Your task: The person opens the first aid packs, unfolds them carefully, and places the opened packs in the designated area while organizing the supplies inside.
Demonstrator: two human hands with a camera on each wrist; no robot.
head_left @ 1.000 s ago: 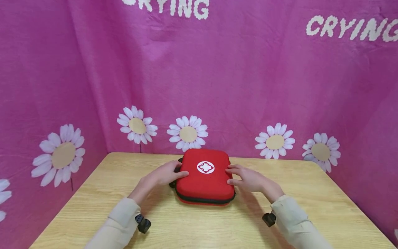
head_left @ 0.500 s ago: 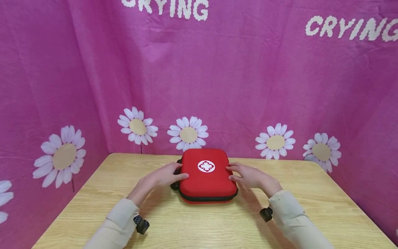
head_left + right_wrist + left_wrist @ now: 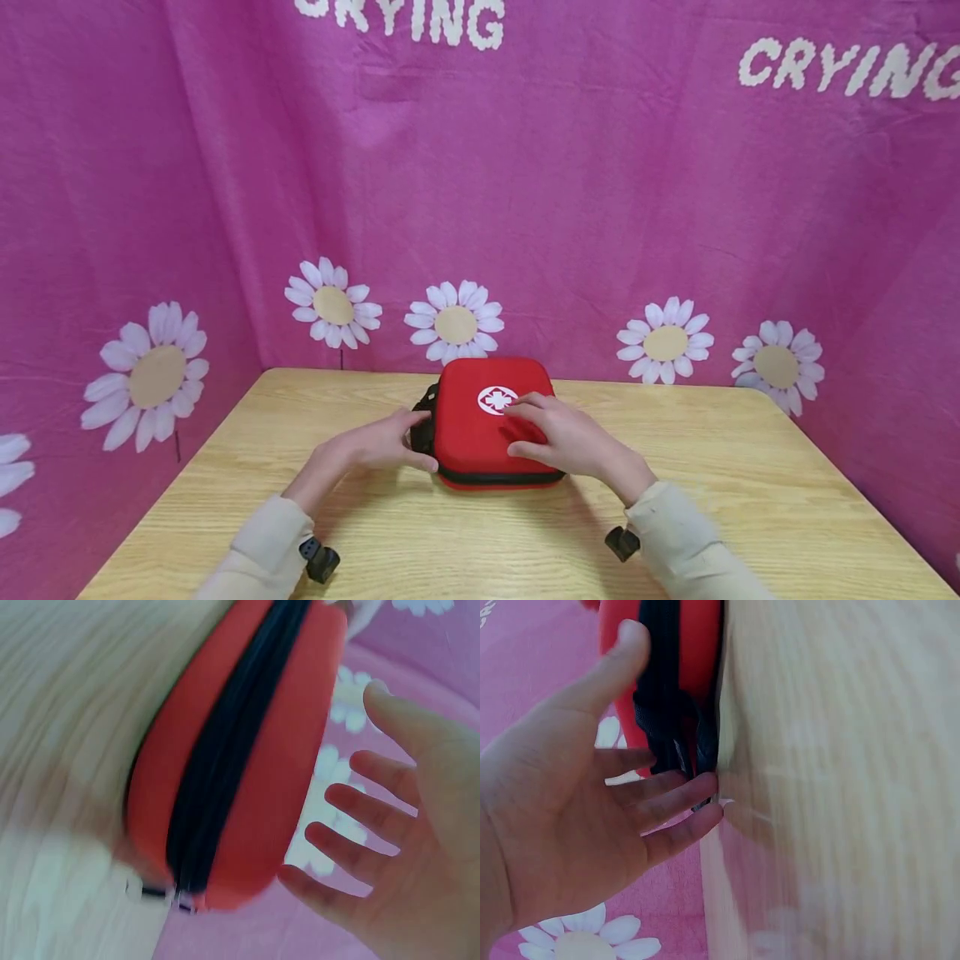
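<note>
A red first-aid case (image 3: 476, 442) with a white cross emblem lies flat and closed on the wooden table. Along its left side runs a black carry strap (image 3: 423, 425). My left hand (image 3: 375, 443) is beside that strap, fingers extended and thumb by the front left corner; whether the fingertips touch the strap, I cannot tell. Over the right part of the lid my right hand (image 3: 573, 435) is held with its fingers spread, holding nothing. In the right wrist view a black zipper (image 3: 225, 750) runs round the case, with a zipper pull (image 3: 156, 891) near the corner.
The light wooden table (image 3: 480, 550) carries the case near its back edge. Behind and at both sides hangs a magenta cloth (image 3: 562, 192) printed with white daisies and lettering. Dark wrist cameras (image 3: 321, 560) sit at both cuffs.
My left hand has slid off the lid, down and left toward the strap. My right hand has moved left from the case's right side to over the lid. The case has shifted and turned slightly.
</note>
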